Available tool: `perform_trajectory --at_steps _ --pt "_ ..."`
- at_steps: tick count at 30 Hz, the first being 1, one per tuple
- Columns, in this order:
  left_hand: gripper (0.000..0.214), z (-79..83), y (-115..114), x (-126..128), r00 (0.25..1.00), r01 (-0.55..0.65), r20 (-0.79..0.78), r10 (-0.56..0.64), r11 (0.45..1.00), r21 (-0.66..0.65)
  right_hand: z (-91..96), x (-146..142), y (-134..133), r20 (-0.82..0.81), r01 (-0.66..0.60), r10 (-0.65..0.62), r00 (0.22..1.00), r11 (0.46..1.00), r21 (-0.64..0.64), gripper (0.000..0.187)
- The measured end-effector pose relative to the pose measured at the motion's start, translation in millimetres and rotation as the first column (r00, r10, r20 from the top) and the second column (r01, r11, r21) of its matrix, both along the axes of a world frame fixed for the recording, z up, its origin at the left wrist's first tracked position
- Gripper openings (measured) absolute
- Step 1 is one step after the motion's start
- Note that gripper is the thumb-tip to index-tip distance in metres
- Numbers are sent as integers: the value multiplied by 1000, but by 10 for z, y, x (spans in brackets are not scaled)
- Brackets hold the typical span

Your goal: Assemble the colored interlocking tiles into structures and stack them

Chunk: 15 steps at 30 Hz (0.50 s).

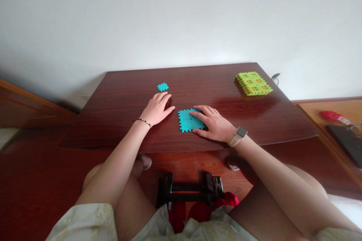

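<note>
A flat square of joined turquoise interlocking tiles (185, 121) lies on the table in front of me, its edges toothed. My right hand (213, 123) rests over its right side with fingers spread, covering part of that edge. To the left, my left hand (157, 109) is on or just above the table, fingers stretched out and holding nothing. A single small turquoise tile (162, 87) lies just beyond my left fingertips, apart from the joined square.
A block of yellow-green interlocking tiles (253, 83) with orange window-like parts sits at the table's back right. The dark wooden table (135, 83) stands close to a white wall. Below its front edge is a black metal frame (189, 192) between my legs.
</note>
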<state>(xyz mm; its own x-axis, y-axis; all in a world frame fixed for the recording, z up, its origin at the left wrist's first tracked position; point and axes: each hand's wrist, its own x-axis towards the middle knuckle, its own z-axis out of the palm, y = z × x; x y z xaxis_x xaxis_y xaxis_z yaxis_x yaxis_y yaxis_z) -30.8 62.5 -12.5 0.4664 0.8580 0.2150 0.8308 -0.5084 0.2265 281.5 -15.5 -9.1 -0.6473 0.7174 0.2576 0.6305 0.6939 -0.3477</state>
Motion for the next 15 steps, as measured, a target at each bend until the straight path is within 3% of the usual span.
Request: perform_trajectory --at_steps 9,15 --pt "55 -184 223 -55 994 -110 -16 111 993 39 -25 5 7 -5 5 -5 1000 1000 5 71" --pt "50 -165 146 -10 994 -108 -9 109 992 65 -33 6 10 8 11 -11 1000 1000 9 71"
